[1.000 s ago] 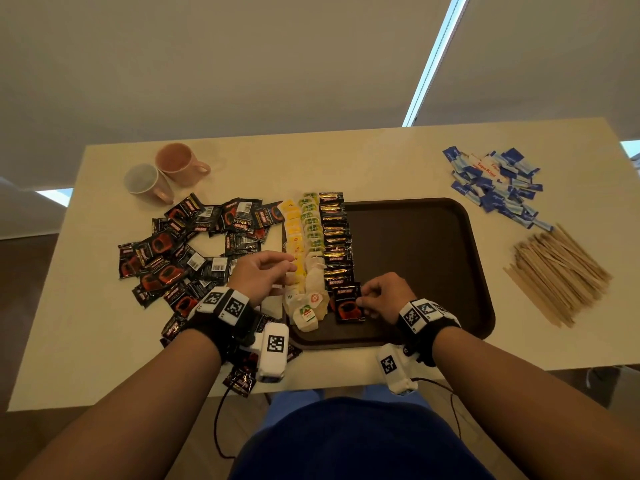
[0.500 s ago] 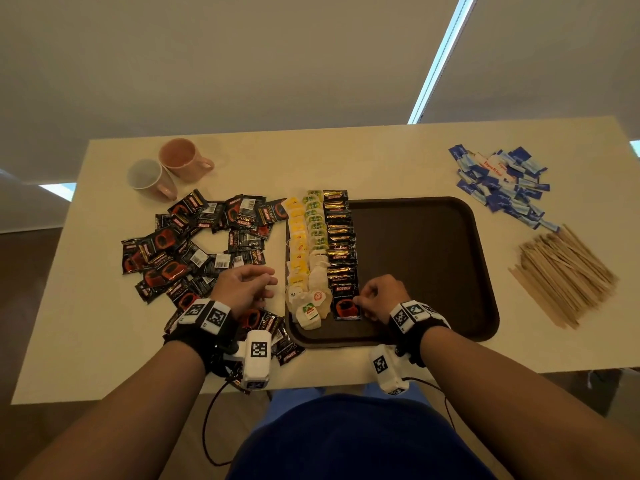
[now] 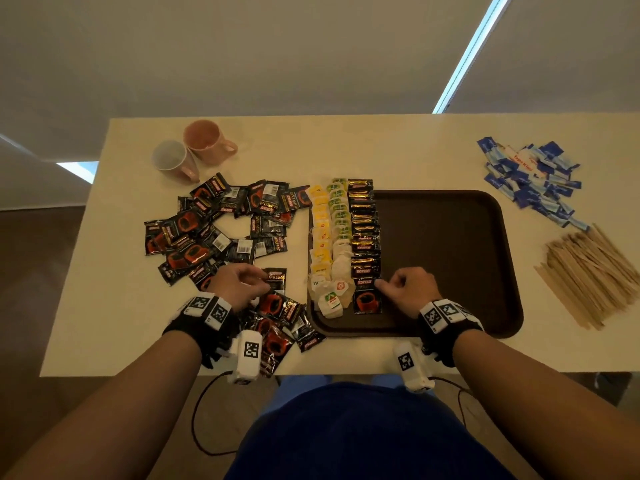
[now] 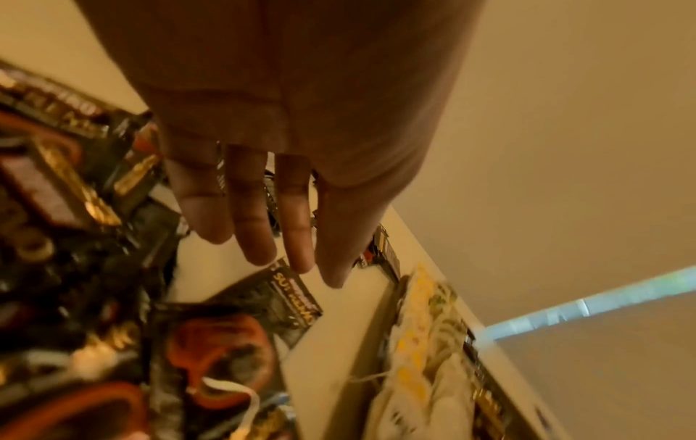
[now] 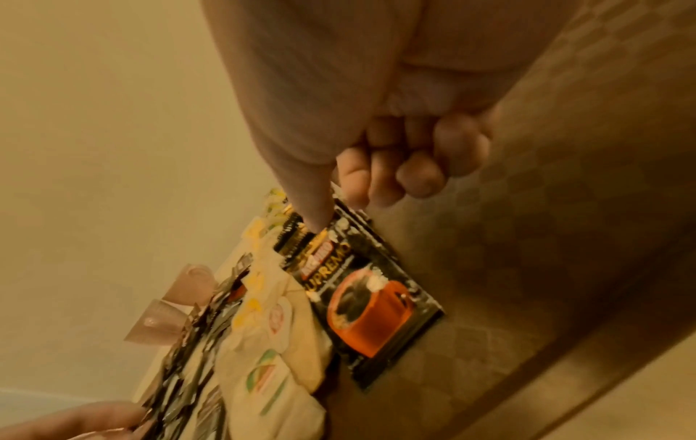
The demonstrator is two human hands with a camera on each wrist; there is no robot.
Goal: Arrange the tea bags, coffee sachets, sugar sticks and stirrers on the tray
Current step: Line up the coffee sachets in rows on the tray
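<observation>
A: Tray [image 3: 450,258] logged: row of coffee sachets [image 3: 363,233] laid along its left side; right hand [image 3: 412,289] curled, far corner of the end sachet [image 3: 366,301] pinched.

B: Left hand [image 3: 239,285] is judged nearer — loose sachet [image 3: 277,279] noted off the tray, just tray-side of its fingers [image 4: 256,214], long axis parallel to the row. Fingers straight, slightly spread, nothing held.

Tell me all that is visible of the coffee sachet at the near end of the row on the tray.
The coffee sachet is a glossy black, foil-like packet printed with an orange cup and the word SUPREMO. It lies flat on the brown tray, as the nearest piece of the sachet row. Tea bags touch its left side. The right hand pinches its far right corner, thumb on top.
</observation>
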